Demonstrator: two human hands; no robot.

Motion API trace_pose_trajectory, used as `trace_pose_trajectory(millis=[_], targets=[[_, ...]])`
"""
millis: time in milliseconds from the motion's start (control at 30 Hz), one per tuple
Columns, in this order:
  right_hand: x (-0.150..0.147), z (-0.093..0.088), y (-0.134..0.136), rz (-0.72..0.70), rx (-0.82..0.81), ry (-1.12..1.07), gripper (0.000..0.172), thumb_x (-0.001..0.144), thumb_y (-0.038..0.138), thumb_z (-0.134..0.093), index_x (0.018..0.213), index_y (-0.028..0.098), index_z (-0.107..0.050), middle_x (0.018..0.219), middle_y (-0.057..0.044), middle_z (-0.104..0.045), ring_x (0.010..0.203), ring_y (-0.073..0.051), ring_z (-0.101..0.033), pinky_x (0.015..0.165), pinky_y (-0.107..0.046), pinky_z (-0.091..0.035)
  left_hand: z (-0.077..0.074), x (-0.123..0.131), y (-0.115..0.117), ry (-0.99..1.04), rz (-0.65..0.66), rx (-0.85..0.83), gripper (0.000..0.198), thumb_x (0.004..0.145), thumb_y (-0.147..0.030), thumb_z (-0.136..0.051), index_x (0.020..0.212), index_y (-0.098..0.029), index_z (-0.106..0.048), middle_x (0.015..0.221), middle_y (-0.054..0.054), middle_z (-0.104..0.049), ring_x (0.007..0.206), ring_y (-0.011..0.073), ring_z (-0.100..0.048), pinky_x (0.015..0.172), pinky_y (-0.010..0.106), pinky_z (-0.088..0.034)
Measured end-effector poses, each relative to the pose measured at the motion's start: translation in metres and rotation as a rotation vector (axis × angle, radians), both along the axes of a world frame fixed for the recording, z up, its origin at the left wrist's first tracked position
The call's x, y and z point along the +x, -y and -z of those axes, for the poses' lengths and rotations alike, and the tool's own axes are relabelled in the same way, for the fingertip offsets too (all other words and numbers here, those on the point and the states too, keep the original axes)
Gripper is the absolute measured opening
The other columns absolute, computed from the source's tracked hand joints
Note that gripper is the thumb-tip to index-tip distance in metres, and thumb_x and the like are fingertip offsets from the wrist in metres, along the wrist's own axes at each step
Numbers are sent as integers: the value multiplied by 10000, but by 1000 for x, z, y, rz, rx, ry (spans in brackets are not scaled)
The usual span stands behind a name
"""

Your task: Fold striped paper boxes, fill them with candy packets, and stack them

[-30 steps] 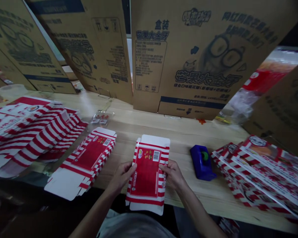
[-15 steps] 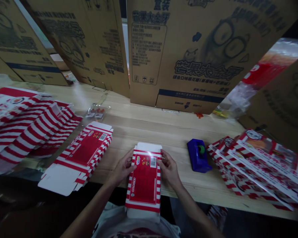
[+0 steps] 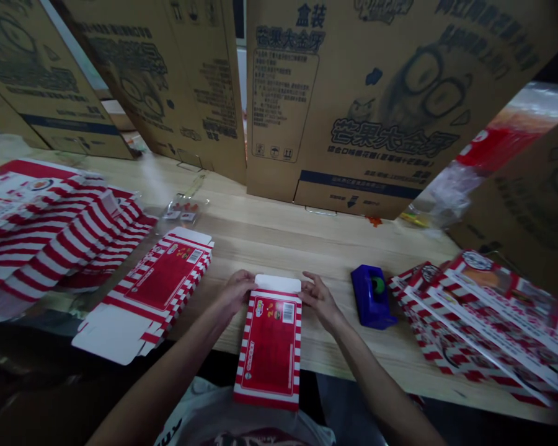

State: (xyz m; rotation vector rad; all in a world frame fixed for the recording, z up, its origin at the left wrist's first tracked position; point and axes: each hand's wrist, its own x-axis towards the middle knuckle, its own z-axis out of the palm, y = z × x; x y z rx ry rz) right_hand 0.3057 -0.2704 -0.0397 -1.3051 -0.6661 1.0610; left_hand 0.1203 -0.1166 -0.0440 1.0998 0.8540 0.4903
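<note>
A red and white striped carton point(image 3: 268, 347) lies in front of me, its near end hanging past the table edge against my body. A white flap point(image 3: 278, 284) sticks out from its far end. My left hand point(image 3: 236, 292) is closed at the far left corner of the carton, fingertips at the base of the flap. At the far right corner, my right hand point(image 3: 320, 302) grips the edge between thumb and fingers, with its index finger raised. Left of them rests a similar stack of cartons point(image 3: 160, 279), a long white flap extending toward me.
Flattened striped cartons point(image 3: 65, 229) are heaped at far left. A blue tape dispenser point(image 3: 371, 297) stands right of my hands, beside a pile of printed cartons point(image 3: 483, 328). Small clear packets point(image 3: 186, 210) lie behind. Large cardboard boxes point(image 3: 344, 111) line the back.
Both hands have slid from the carton's sides to its far corners by the flap. The carton's near white end no longer shows. The view has shifted slightly.
</note>
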Motion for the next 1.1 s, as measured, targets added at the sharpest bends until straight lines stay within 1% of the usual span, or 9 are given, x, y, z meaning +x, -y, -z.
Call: trace_pose_trajectory(millis=[133, 267, 433, 567, 700, 833, 900, 1000, 1100], targets=[[11, -9, -3, -215, -63, -27, 336, 641, 348, -807, 863, 185, -614, 766, -1, -642, 693, -153, -595, 659, -261, -459, -11, 1, -5, -23, 153, 48, 324, 531, -252, -728, 828, -128, -682, 662, 39, -678, 561, 165, -615, 530, 265, -468], [13, -8, 2, -209, -19, 246, 273, 746, 406, -728, 710, 178, -582, 675, 19, -590, 632, -131, -534, 613, -235, -414, -21, -8, -2, -40, 269, 231, 229, 625, -323, -712, 744, -128, -703, 684, 36, -680, 636, 152, -601, 615, 245, -454], [3, -6, 17, -237, 2, 540, 238, 875, 413, -603, 825, 182, -631, 764, -14, -644, 697, -160, -571, 638, -246, -437, -29, -17, 5, -127, 354, 475, 291, 742, -374, -639, 573, -137, -644, 580, -11, -584, 591, 120, -502, 554, 212, -353], [-3, -9, 24, -198, 28, 785, 219, 923, 373, -534, 861, 196, -648, 806, -34, -676, 718, -171, -589, 678, -263, -446, -34, -12, 8, -208, 350, 626, 387, 764, -389, -594, 472, -148, -519, 482, -46, -408, 521, 88, -370, 505, 218, -248], [4, -25, 7, -205, -37, 1002, 234, 903, 354, -554, 751, 193, -628, 617, -3, -618, 552, -136, -529, 558, -232, -361, -42, -3, 7, -242, 392, 707, 382, 772, -382, -556, 477, -158, -461, 488, -54, -328, 509, 84, -314, 498, 233, -202], [11, -49, -24, -425, -40, 1248, 68, 825, 209, -625, 760, 200, -644, 617, -11, -631, 550, -143, -537, 550, -237, -287, -49, 2, 1, -243, 410, 751, 423, 800, -395, -512, 469, -173, -373, 517, -52, -262, 516, 84, -273, 493, 242, -174], [11, -57, -35, -496, -20, 1339, 125, 816, 150, -606, 702, 195, -631, 606, -21, -632, 551, -143, -532, 554, -245, -268, -49, 0, -2, -237, 424, 752, 431, 809, -403, -502, 468, -175, -370, 512, -52, -259, 507, 83, -268, 485, 240, -176], [12, -59, -38, -544, 34, 1251, 201, 877, 189, -553, 691, 185, -627, 585, -3, -609, 526, -119, -494, 545, -235, -269, -44, -6, -9, -214, 448, 732, 428, 812, -415, -511, 473, -166, -428, 497, -50, -308, 502, 87, -309, 474, 224, -205], [17, -52, -29, -562, 50, 872, 424, 958, 384, -458, 634, 166, -622, 544, 20, -561, 490, -101, -460, 503, -216, -294, -37, -13, -14, -185, 472, 698, 397, 813, -409, -529, 515, -147, -539, 491, -38, -420, 500, 95, -388, 472, 207, -270]])
